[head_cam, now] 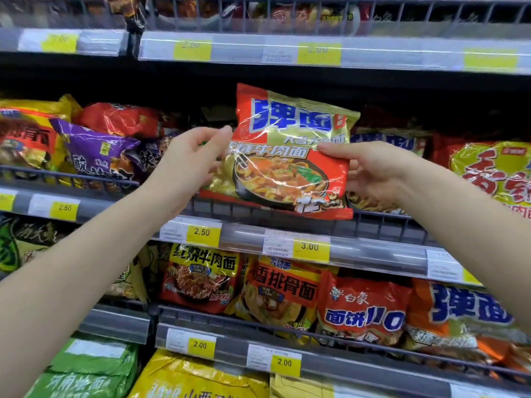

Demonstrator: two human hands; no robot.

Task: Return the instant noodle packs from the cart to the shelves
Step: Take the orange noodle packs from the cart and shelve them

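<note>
A red and gold instant noodle pack (287, 156) with blue lettering and a bowl picture is held upright in front of the middle shelf (287, 239). My right hand (370, 170) grips its right edge, thumb on the front. My left hand (186, 162) is at the pack's left edge, fingertips touching it near the upper left. The pack's lower edge hangs just over the shelf's wire front rail. The cart is out of view.
Purple, red and yellow noodle packs (94, 145) fill the middle shelf to the left, and yellow-red ones (488, 173) to the right. More packs (362, 308) line the shelf below. Yellow price tags (310, 248) run along each shelf edge. An upper shelf (316, 50) overhangs.
</note>
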